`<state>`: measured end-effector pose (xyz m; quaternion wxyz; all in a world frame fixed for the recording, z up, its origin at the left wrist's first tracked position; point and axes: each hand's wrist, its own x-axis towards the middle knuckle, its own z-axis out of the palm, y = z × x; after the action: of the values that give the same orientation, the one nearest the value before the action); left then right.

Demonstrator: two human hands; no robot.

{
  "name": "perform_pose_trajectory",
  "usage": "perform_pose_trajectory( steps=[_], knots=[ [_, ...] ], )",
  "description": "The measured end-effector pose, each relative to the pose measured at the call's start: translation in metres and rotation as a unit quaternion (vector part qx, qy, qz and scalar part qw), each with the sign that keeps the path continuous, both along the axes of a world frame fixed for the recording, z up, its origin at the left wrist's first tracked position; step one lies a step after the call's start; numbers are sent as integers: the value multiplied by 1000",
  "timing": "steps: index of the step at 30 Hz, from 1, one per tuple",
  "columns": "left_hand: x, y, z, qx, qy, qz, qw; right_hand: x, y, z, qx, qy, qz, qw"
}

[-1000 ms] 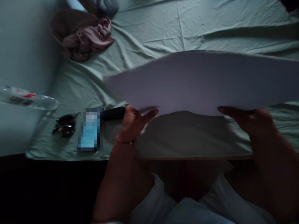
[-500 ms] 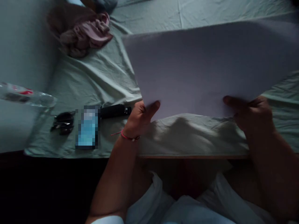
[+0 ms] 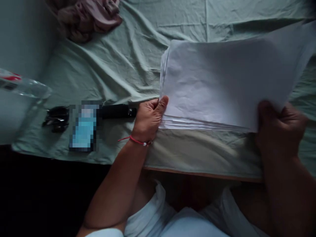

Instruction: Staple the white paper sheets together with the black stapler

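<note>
A stack of white paper sheets [image 3: 212, 79] is held above the cloth-covered surface, its left and near edges showing several uneven layers. My left hand [image 3: 149, 120] grips the stack's lower left corner, thumb on top and fingers underneath, out of sight. A red string bracelet [image 3: 142, 142] circles that wrist. At the lower right, my right hand [image 3: 281, 126] pinches the paper, its thumb on the upper face; this hand is shadowed and a little blurred. Toward the right the paper bends upward.
A pale green cloth [image 3: 128, 75] with wrinkles covers the surface. On the left lie a phone [image 3: 84, 128], a black cylindrical object [image 3: 116, 111], dark folded sunglasses [image 3: 56, 118] and a clear plastic bottle [image 3: 29, 86]. Crumpled pink fabric [image 3: 96, 16] sits at the far left.
The paper's left edge has shifted right and its layered edges now show. My right hand has moved right and slightly down. The view has tilted, so the surroundings sit higher and further left.
</note>
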<state>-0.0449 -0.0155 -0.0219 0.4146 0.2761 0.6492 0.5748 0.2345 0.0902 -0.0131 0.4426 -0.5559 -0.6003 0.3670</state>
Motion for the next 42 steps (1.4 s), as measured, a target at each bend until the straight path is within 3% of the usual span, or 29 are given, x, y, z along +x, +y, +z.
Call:
perform_pose_trajectory(
  steps=[5,11,15,19,28,33,38,42],
  knots=[
    [1,-1,4,22,-32,-66,997,4,4,-6,3,79,5,997],
    [2,0,1,-9,-16,-39,999,2,4,-3,10,108,18,994],
    [4,-1,4,6,-66,-49,997,3,7,-3,-9,136,4,991],
    [2,-4,11,1,-56,-78,995,5,10,-5,-16,149,-24,988],
    [2,-4,9,-32,-28,-80,996,5,11,-5,-15,174,3,985],
    [3,-1,10,-22,-94,-7,995,6,12,-6,-33,184,-3,982],
    [4,1,9,-1,-118,-18,993,4,10,-4,-44,174,-2,984],
    [5,1,5,20,-98,7,995,6,10,-5,-45,151,7,987]
  ],
)
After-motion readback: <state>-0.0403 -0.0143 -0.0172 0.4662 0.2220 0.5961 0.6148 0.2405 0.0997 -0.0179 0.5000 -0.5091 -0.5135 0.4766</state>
